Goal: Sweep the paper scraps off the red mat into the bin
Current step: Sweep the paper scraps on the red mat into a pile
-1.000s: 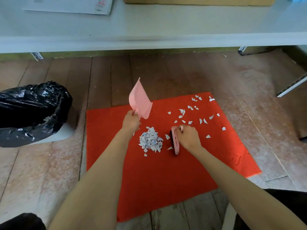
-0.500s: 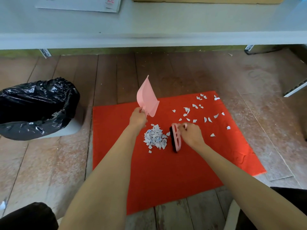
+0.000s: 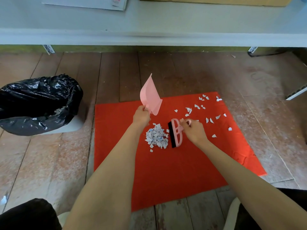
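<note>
A red mat (image 3: 166, 171) lies on the wooden floor. On it sits a heap of white paper scraps (image 3: 156, 137), and several loose scraps (image 3: 209, 112) are scattered toward its far right corner. My left hand (image 3: 141, 116) grips the handle of a pink dustpan (image 3: 151, 97), which is held upright just beyond the heap. My right hand (image 3: 192, 130) holds a pink brush with black bristles (image 3: 175, 132), its bristles on the mat right of the heap. The bin with a black bag (image 3: 38, 103) stands left of the mat, some scraps inside.
A white shelf (image 3: 149, 34) runs across the top, with papers and a cardboard box on it. A dark knee shows at the bottom left and a white chair edge (image 3: 232, 213) at the bottom right. A white bar (image 3: 295, 93) lies at the far right.
The view has shifted slightly. Both hands keep their hold; the brush stays beside the heap and the dustpan stays raised.
</note>
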